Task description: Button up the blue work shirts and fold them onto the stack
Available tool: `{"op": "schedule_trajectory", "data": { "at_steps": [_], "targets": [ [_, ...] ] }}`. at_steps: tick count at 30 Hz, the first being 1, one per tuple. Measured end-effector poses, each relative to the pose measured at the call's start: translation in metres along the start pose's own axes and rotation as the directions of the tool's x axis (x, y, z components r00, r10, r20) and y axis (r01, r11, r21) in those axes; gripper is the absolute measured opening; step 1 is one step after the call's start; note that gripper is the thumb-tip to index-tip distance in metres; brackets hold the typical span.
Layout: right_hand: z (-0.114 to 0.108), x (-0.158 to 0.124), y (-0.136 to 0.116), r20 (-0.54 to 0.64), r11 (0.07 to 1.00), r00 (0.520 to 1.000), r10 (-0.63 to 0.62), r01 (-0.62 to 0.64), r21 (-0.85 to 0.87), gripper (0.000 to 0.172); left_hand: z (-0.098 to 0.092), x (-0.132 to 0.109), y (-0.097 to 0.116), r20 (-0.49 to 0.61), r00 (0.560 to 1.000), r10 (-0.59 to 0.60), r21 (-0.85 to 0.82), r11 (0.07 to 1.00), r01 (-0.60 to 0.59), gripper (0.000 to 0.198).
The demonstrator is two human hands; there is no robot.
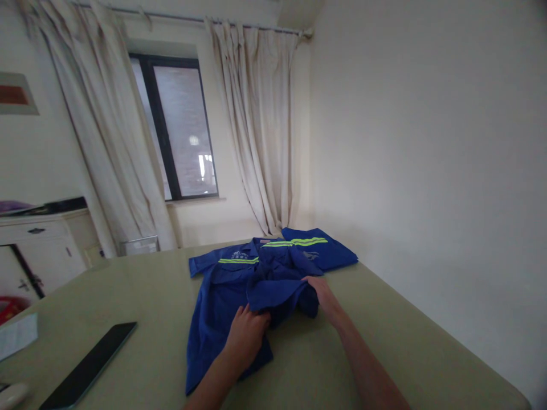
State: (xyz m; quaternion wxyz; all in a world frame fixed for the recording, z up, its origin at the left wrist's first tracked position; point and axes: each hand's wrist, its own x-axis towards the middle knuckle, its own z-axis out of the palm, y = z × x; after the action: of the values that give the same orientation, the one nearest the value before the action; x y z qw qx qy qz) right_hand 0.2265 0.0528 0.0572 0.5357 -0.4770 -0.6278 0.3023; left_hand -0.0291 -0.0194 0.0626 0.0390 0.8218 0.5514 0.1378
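Note:
A blue work shirt [222, 290] with yellow-green stripes lies spread on the table, its collar toward the far side. My left hand [249, 330] is closed on the lower front edge of the shirt near its middle. With fingers closed on the hem of the right front panel, my right hand [319, 290] keeps that panel lifted and bunched off the table. Part of the fingers of both hands is hidden by cloth. Beyond the shirt's right side lies a folded blue garment [337, 253] with the same stripes, partly covered by the shirt's sleeve.
The greenish table [141, 290] runs close along a white wall [427, 171] at right. At left lie a flat black object [92, 364], a sheet of paper [17, 336] and a partly visible white object [12, 394]. A white cabinet [47, 239] stands beyond.

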Motion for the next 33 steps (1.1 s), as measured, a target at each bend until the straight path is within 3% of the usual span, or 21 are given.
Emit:
{"op": "schedule_trajectory", "data": {
  "at_steps": [2,4,6,8,11,13,15,17,19,25,29,31,33],
  "targets": [
    [-0.005,0.003,-0.006,-0.019,1.0,1.0,0.0,0.0,-0.02,0.046,-0.018,-0.01,-0.006,0.068,0.995,0.077,-0.203,0.977,-0.062,0.018],
    [-0.006,0.003,-0.016,-0.078,0.999,0.997,-0.019,0.015,-0.046,0.048,-0.033,-0.019,-0.015,0.21,0.959,0.191,-0.432,0.898,-0.085,0.015],
    [-0.001,-0.001,-0.03,-0.106,0.996,0.993,-0.06,0.053,-0.068,0.049,-0.037,-0.025,-0.024,0.372,0.897,0.241,-0.554,0.832,0.006,0.026],
    [0.01,-0.01,-0.043,-0.021,0.989,0.994,-0.107,0.104,-0.104,0.05,-0.03,-0.028,-0.032,0.409,0.897,0.167,-0.551,0.829,0.098,0.037],
    [0.035,-0.033,-0.053,0.256,0.938,0.959,-0.124,0.197,-0.285,0.045,-0.001,-0.028,-0.037,0.173,0.984,-0.034,-0.335,0.938,0.091,0.033],
    [0.053,-0.048,-0.05,0.405,0.855,0.913,-0.06,0.256,-0.45,0.044,0.019,-0.027,-0.039,0.032,0.995,-0.092,-0.127,0.987,0.096,0.042],
    [0.068,-0.059,-0.04,0.475,0.775,0.88,0.024,0.284,-0.565,0.06,0.034,-0.025,-0.042,0.014,0.994,-0.108,0.018,0.994,0.108,0.049],
    [0.08,-0.061,-0.027,0.502,0.738,0.862,0.071,0.293,-0.608,0.077,0.042,-0.019,-0.046,0.025,0.994,-0.103,0.093,0.991,0.1,0.05],
    [0.089,-0.054,-0.014,0.504,0.736,0.861,0.071,0.297,-0.609,0.081,0.043,-0.009,-0.052,0.001,0.993,-0.118,0.13,0.985,0.117,0.049],
    [0.095,-0.028,0.0,0.397,0.759,0.918,0.021,0.243,-0.603,0.066,0.028,0.023,-0.061,-0.168,0.968,-0.188,0.072,0.977,0.202,0.038],
    [0.088,-0.035,-0.006,0.481,0.796,0.87,-0.104,0.363,-0.484,0.064,0.023,0.022,-0.06,-0.176,0.967,-0.186,0.026,0.981,0.193,0.036],
    [0.085,-0.039,-0.011,0.529,0.803,0.842,-0.101,0.384,-0.457,0.052,0.024,0.016,-0.061,-0.144,0.971,-0.191,-0.008,0.981,0.191,0.033],
    [0.084,-0.041,-0.015,0.534,0.791,0.843,-0.067,0.371,-0.486,0.041,0.025,0.008,-0.061,-0.122,0.974,-0.19,-0.037,0.982,0.187,0.032]
  ]
}}
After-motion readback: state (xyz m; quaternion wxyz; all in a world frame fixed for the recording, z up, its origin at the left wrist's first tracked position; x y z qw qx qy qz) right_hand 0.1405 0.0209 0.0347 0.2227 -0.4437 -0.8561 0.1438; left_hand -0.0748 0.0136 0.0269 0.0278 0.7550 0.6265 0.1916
